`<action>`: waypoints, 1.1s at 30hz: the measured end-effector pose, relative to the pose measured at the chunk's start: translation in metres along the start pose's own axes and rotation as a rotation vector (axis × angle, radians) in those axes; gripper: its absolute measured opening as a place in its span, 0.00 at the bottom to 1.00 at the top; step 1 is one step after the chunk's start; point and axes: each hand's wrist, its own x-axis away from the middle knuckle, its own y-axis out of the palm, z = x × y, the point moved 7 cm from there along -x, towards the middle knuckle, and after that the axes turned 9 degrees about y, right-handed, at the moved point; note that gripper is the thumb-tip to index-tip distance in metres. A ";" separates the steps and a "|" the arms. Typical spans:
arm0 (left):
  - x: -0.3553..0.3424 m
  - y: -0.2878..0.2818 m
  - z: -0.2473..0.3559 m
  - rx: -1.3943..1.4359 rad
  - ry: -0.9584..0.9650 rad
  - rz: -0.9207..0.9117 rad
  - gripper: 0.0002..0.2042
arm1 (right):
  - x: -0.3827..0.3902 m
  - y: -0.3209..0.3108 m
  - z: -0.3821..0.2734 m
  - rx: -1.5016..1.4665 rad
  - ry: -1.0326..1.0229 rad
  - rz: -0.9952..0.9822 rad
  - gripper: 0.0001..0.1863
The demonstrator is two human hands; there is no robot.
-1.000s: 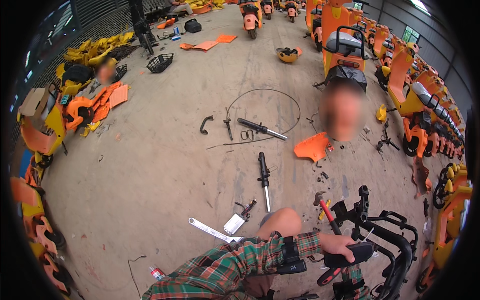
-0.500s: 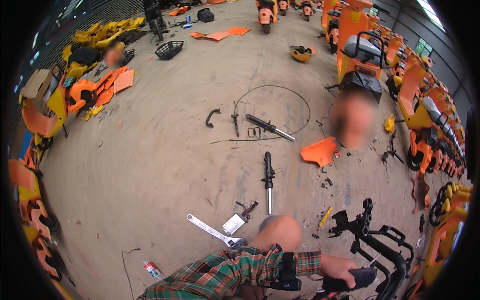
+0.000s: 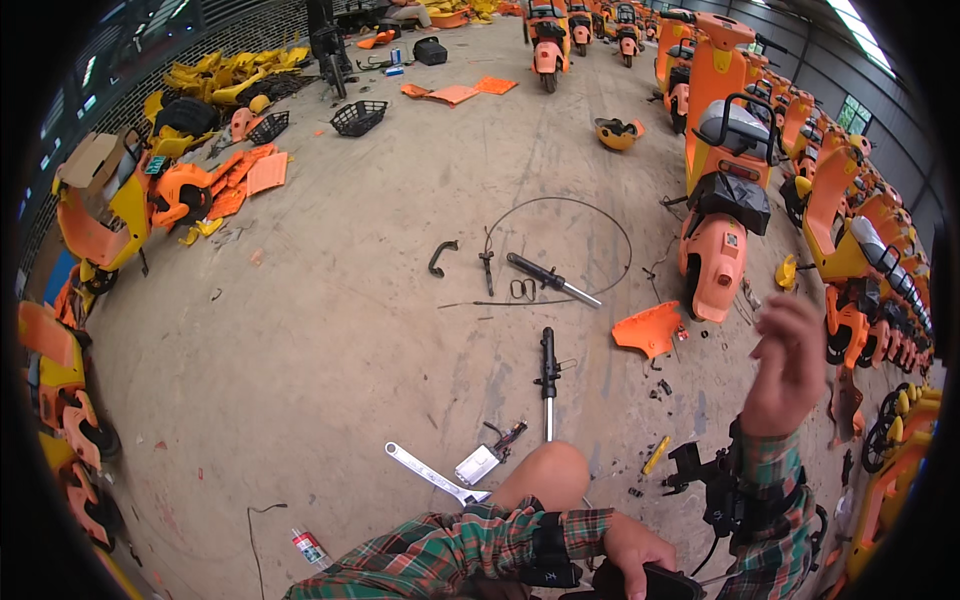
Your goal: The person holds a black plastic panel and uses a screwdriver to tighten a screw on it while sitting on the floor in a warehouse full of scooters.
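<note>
My left hand [image 3: 638, 552] is closed around a black power driver [image 3: 655, 582], whose thin metal bit points right; its lower part runs out of the picture. To the right, my right hand [image 3: 787, 365] is raised with its fingers loosely bent and apart, slightly blurred, and nothing shows in it. Under that forearm stands a bare black scooter frame [image 3: 718, 490], partly covered by the sleeve. An adjustable wrench [image 3: 430, 470] lies on the floor beside my knee, near a silver controller box [image 3: 477, 464] with wires.
Ahead lie two fork legs [image 3: 549, 375], a looped black cable [image 3: 630, 250] and an orange panel [image 3: 648, 330]. A yellow-handled tool [image 3: 656, 455] is close to the frame. Orange scooters [image 3: 715, 265] line the right; a spray can [image 3: 310, 548] lies at lower left.
My right hand has come up into view over the frame. My left hand has moved left and down with the driver. The whole view has shifted slightly.
</note>
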 end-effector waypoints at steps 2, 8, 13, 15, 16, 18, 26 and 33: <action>-0.001 0.006 -0.010 -0.019 -0.093 -0.094 0.14 | 0.034 0.008 0.023 0.098 0.009 -0.189 0.10; -0.006 0.005 -0.011 -0.040 0.070 0.036 0.16 | 0.138 0.012 0.093 -0.016 0.560 -0.448 0.09; -0.008 -0.009 -0.034 -0.174 -0.088 -0.079 0.18 | 0.249 0.017 0.118 -0.116 0.862 -0.508 0.08; -0.017 -0.007 -0.030 -0.269 -0.090 -0.110 0.19 | 0.307 0.008 0.134 -0.112 0.932 -0.516 0.09; -0.018 -0.007 -0.025 -0.289 -0.038 -0.033 0.19 | 0.331 0.005 0.139 -0.041 0.905 -0.473 0.08; -0.016 -0.010 -0.021 -0.312 0.007 0.056 0.20 | 0.371 0.001 0.143 0.051 0.903 -0.423 0.08; -0.024 -0.005 -0.034 0.108 -0.036 0.051 0.20 | 0.425 -0.006 0.131 0.025 1.186 -0.494 0.08; -0.024 -0.008 -0.041 0.111 0.010 0.109 0.20 | 0.438 -0.009 0.118 0.008 1.265 -0.519 0.09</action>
